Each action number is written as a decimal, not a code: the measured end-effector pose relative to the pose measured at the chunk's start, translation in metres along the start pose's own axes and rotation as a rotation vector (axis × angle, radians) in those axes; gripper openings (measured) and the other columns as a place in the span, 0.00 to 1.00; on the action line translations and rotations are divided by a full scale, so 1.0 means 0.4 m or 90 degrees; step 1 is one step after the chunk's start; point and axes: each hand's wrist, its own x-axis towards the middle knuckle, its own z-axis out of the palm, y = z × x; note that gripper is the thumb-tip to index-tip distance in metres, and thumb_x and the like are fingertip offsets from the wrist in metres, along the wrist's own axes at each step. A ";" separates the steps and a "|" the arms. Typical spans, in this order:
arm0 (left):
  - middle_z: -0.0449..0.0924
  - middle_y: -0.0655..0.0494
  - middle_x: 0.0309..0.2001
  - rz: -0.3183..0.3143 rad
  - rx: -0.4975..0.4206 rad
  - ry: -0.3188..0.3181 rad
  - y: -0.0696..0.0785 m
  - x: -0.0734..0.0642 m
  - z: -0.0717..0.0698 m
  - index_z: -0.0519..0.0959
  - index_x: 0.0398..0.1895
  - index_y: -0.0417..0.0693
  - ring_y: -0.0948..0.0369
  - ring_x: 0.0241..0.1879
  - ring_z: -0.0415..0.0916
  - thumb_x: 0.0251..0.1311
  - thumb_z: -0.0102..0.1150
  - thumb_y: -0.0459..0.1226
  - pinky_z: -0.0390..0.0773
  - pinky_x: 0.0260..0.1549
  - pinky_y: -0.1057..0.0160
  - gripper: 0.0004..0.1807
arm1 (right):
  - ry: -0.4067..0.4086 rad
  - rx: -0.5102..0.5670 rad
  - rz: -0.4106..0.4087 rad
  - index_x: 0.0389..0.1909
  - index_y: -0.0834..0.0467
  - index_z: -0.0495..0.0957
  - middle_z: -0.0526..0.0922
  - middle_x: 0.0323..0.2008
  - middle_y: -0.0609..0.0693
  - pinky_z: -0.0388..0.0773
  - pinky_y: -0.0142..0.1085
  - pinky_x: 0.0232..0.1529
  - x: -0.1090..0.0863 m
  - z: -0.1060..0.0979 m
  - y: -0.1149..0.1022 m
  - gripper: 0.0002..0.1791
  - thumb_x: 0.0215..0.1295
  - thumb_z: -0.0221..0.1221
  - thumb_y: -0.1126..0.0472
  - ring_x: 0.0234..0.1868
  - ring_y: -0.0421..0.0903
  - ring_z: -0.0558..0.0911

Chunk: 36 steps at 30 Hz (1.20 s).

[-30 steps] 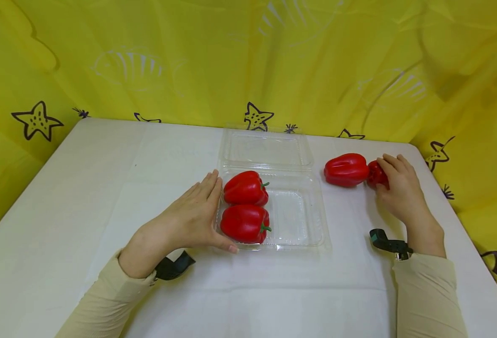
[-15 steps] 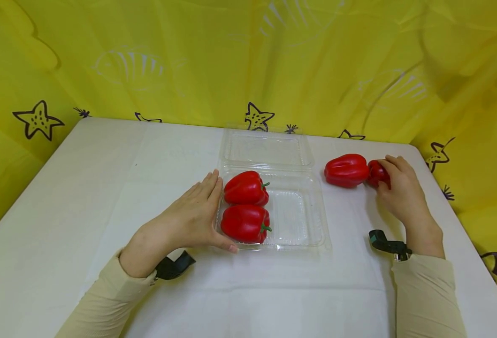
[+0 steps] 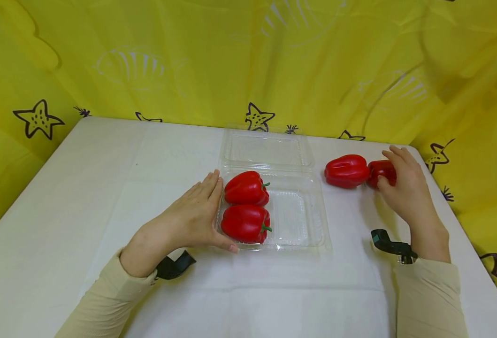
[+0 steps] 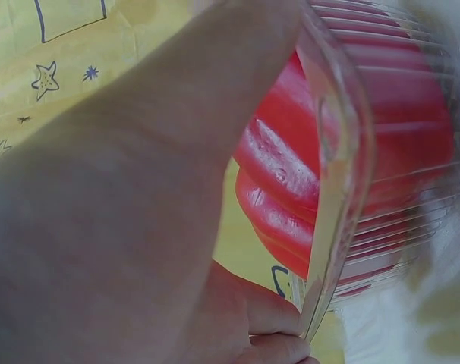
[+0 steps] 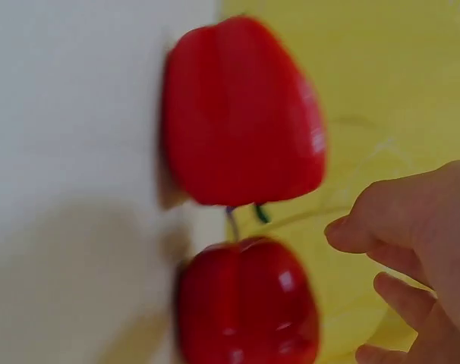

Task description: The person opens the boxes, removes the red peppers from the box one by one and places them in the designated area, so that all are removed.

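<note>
A clear plastic clamshell container (image 3: 325, 230) lies with its lid (image 3: 269, 148) folded back. Two red bell peppers, the far one (image 3: 244, 188) and the near one (image 3: 243, 223), fill its left half, green stems to the right. Along the container's left side my left hand (image 3: 193, 218) rests with straight fingers, the thumb at the near corner. On the cloth to the right lie another red bell pepper (image 3: 346, 172) and, beside it, a last one (image 3: 377, 172). Over that last pepper is my right hand (image 3: 409, 190); in the right wrist view its loosely bent fingers (image 5: 401, 208) stand apart from the pepper (image 5: 249, 303).
A white cloth (image 3: 83, 197) covers the table. Yellow curtain (image 3: 206, 61) with starfish and fish drawings hangs behind it and along both sides. Black camera mounts sit on the left wrist (image 3: 174, 266) and right wrist (image 3: 393, 245).
My right hand has drawn slightly away to the right of the last pepper, uncovering more of it. The left hand, container and other peppers stay put.
</note>
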 end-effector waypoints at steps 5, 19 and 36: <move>0.38 0.38 0.80 -0.007 0.001 -0.005 0.001 0.001 -0.001 0.46 0.77 0.32 0.45 0.80 0.37 0.34 0.71 0.71 0.51 0.76 0.45 0.77 | 0.063 0.025 -0.017 0.70 0.66 0.64 0.58 0.76 0.59 0.58 0.64 0.71 -0.005 -0.022 -0.058 0.31 0.64 0.56 0.71 0.76 0.63 0.57; 0.39 0.37 0.79 0.001 0.004 0.004 0.001 -0.001 0.000 0.47 0.77 0.31 0.44 0.80 0.37 0.34 0.71 0.71 0.52 0.75 0.44 0.76 | 0.075 0.053 -0.108 0.69 0.63 0.68 0.63 0.73 0.59 0.67 0.65 0.64 -0.023 -0.026 -0.186 0.32 0.62 0.61 0.71 0.74 0.60 0.61; 0.40 0.37 0.79 0.000 0.001 0.000 0.003 0.001 -0.002 0.47 0.77 0.31 0.44 0.80 0.37 0.34 0.71 0.71 0.52 0.75 0.43 0.76 | 0.051 0.041 -0.249 0.65 0.61 0.71 0.70 0.68 0.59 0.74 0.60 0.59 -0.054 0.011 -0.299 0.35 0.55 0.69 0.70 0.69 0.58 0.68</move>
